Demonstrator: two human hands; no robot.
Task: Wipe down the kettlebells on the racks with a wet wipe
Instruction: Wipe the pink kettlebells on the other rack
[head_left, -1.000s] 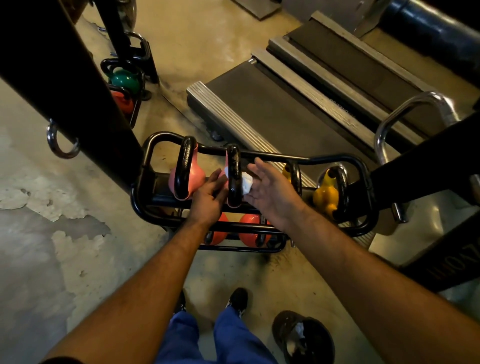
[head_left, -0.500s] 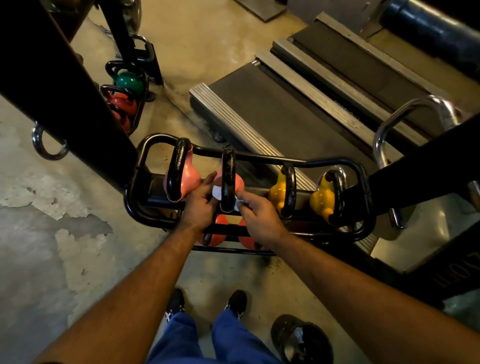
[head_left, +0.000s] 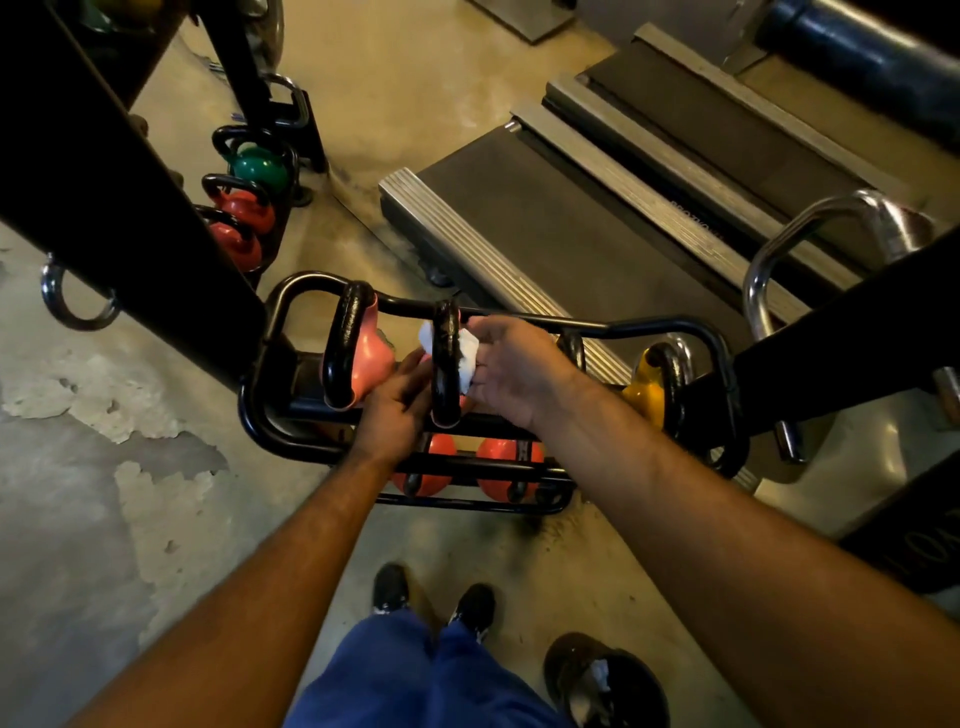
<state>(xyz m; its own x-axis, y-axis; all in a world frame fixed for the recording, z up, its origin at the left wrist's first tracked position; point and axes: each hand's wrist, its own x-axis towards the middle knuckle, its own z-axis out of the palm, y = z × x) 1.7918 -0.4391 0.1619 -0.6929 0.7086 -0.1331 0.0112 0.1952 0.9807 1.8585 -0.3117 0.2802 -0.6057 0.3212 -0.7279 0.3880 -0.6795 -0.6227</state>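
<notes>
A black tubular rack (head_left: 519, 317) stands on the floor in front of me with pink, yellow and orange kettlebells. My right hand (head_left: 519, 369) presses a white wet wipe (head_left: 466, 353) around the black handle of the second pink kettlebell (head_left: 445, 364). My left hand (head_left: 397, 402) rests against the left side of the same kettlebell, steadying it. Another pink kettlebell (head_left: 363, 358) sits to its left. A yellow kettlebell (head_left: 649, 387) sits at the right end. Two orange kettlebells (head_left: 506, 460) lie on the lower shelf.
A second rack with green (head_left: 260, 166) and red kettlebells (head_left: 247, 210) stands at back left. A thick black machine beam (head_left: 104, 171) crosses the left. Treadmill decks (head_left: 571, 223) lie behind the rack. A dark bin (head_left: 608, 680) sits by my feet.
My right hand slid the wipe down the handle, then back up toward its top. My left hand stayed against the kettlebell.
</notes>
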